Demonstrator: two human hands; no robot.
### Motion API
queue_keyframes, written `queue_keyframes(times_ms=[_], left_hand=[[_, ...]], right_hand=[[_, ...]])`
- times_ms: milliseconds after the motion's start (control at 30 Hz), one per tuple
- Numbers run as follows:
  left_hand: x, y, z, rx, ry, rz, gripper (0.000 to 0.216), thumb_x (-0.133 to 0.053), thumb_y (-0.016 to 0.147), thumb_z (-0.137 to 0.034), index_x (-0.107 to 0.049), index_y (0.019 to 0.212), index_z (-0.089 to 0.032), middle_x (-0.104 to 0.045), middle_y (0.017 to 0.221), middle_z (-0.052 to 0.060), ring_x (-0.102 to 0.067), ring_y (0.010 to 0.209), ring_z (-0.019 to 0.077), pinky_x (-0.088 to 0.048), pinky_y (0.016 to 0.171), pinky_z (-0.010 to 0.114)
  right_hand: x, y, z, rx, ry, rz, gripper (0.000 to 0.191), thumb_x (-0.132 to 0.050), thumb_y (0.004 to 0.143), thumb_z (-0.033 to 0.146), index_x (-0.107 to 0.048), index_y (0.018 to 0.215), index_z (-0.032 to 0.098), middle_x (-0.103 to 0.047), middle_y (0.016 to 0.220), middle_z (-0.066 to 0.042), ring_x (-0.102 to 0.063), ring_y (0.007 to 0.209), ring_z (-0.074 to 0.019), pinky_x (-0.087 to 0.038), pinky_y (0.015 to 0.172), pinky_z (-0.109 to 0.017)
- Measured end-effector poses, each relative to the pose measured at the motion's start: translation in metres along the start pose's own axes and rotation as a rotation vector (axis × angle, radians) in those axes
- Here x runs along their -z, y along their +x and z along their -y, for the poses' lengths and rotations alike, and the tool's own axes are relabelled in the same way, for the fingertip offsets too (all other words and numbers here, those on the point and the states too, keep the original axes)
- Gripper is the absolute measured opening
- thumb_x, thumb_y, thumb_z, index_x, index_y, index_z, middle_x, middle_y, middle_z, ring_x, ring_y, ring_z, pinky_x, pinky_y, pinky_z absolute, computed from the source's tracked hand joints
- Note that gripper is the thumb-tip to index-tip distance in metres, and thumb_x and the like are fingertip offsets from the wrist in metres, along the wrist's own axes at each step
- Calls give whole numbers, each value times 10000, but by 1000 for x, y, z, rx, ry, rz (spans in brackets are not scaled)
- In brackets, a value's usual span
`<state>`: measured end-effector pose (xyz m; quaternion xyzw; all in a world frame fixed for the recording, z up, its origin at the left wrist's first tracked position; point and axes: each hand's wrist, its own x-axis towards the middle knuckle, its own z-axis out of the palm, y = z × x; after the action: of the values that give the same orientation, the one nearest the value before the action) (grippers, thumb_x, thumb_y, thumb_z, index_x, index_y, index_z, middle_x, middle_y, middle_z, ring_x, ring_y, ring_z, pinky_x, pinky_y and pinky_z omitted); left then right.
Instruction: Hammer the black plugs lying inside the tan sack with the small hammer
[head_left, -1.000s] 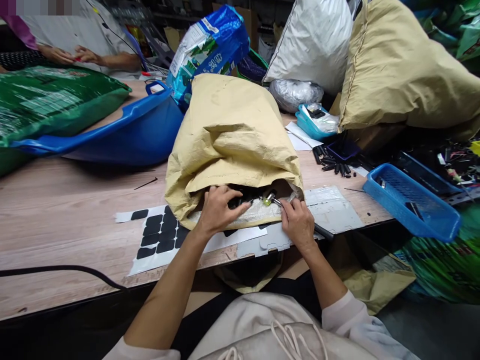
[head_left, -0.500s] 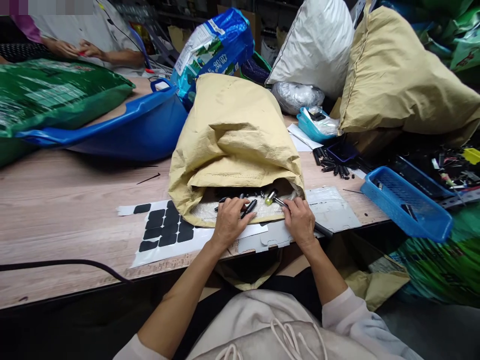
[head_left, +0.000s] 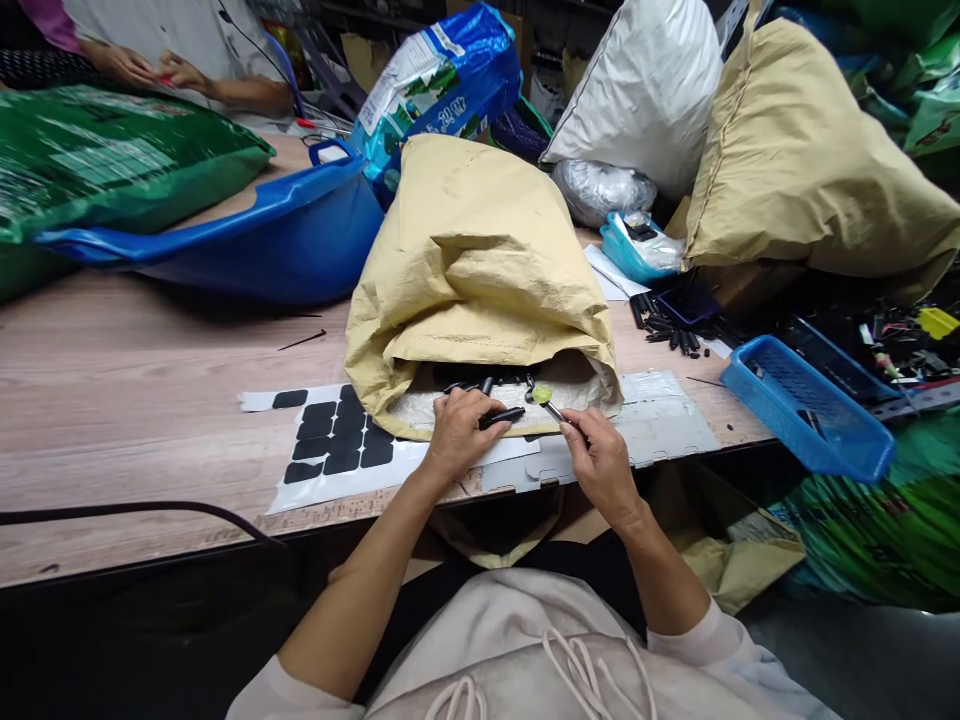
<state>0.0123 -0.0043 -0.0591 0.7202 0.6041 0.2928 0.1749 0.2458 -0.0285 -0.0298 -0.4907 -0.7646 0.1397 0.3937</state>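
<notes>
A tan paper sack (head_left: 480,260) lies on the wooden table (head_left: 150,400) with its mouth toward me, several small black parts showing inside. My left hand (head_left: 459,437) rests at the mouth, its fingers closed around a short black stick-like part (head_left: 504,416). My right hand (head_left: 598,462) pinches a thin metal tool (head_left: 553,409) with a small yellow-green piece (head_left: 541,393) at its tip, just right of the black part. Under the sack lies a white sheet with black foam pads (head_left: 337,440).
A blue basin (head_left: 285,235) and a green sack (head_left: 97,170) sit at the left, another person's hands (head_left: 150,70) beyond them. Blue baskets (head_left: 806,405), loose black parts (head_left: 667,325), and tan and white sacks (head_left: 795,150) crowd the right. A black cable (head_left: 135,512) runs along the near edge.
My left hand has drawn back out of the sack's mouth with a black part in its fingers. My right hand lifted slightly, bringing the tool's yellow-green tip toward that part.
</notes>
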Motion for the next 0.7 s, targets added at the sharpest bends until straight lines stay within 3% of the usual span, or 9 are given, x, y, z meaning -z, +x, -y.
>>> queue_keyframes(times_ms=[233, 500, 700], left_hand=[[-1, 2, 1, 14, -24, 27, 148, -816, 864, -284, -796, 1010, -266, -749, 982, 27, -557, 994, 259, -322, 927, 432], [-3, 2, 3, 9, -30, 26, 89, -806, 873, -294, -792, 957, -267, -734, 967, 25, -550, 992, 256, -317, 935, 435], [-4, 2, 4, -6, -38, 10, 116, -790, 881, -307, -808, 994, -287, -743, 968, 29, -553, 998, 257, -331, 943, 446]], right_hand=[[-17, -3, 16, 59, -16, 48, 362, -485, 1066, 221, -690, 1364, 250, -706, 993, -53, -681, 904, -179, -553, 851, -285], [-23, -8, 15, 97, -203, 133, 410, -459, 1063, 181, -701, 1382, 267, -620, 883, -36, -638, 793, -154, -523, 735, -230], [-15, -10, 13, 65, -180, 53, 408, -447, 1077, 213, -692, 1398, 269, -633, 920, -42, -648, 834, -152, -529, 798, -238]])
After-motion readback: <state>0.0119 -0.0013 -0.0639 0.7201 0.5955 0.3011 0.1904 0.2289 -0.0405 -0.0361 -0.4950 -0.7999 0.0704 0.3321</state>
